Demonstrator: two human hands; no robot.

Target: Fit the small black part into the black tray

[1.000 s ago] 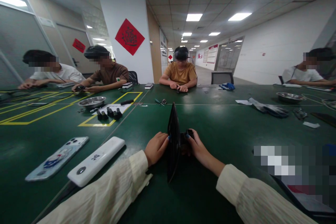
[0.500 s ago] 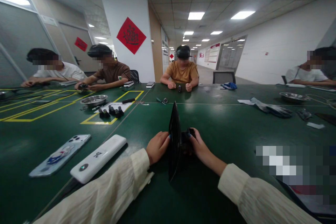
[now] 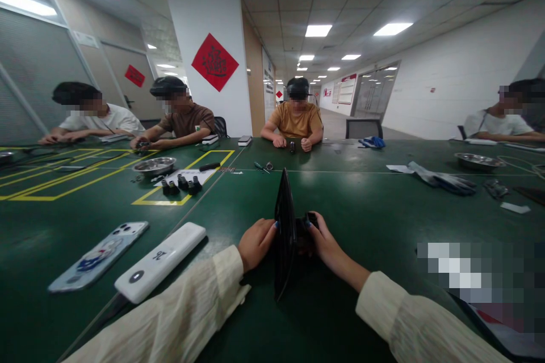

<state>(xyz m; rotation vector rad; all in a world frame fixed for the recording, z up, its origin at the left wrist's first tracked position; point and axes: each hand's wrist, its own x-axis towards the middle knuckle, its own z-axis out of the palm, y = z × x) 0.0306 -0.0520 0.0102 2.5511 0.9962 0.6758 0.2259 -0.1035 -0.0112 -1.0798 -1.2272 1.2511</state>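
Black panel (image 3: 285, 238), upright, between the hands | left hand (image 3: 255, 244) against nine-o'clock face, grip unclear | right hand (image 3: 331, 243) grasping black attachment (image 3: 304, 228) at three | possible slip or tilt from uneven pressure | possible knock to white power bank (image 3: 160, 262), nine o'clock on worktop (image 3: 361, 204), if swung wide

This place looks like an office room which is used for bench work. At the top, the ceiling has square panels and flat bright lamps (image 3: 318, 30). In the upper left there are a grey door (image 3: 123, 76) and a glass partition (image 3: 38, 39); right of centre, glass doors (image 3: 374, 91) stand beyond a corridor. Across the lower half lies a big green table (image 3: 357, 193), marked with yellow tape (image 3: 159, 202) at left. Several people sit around it, and metal bowls (image 3: 155, 166) are on it.
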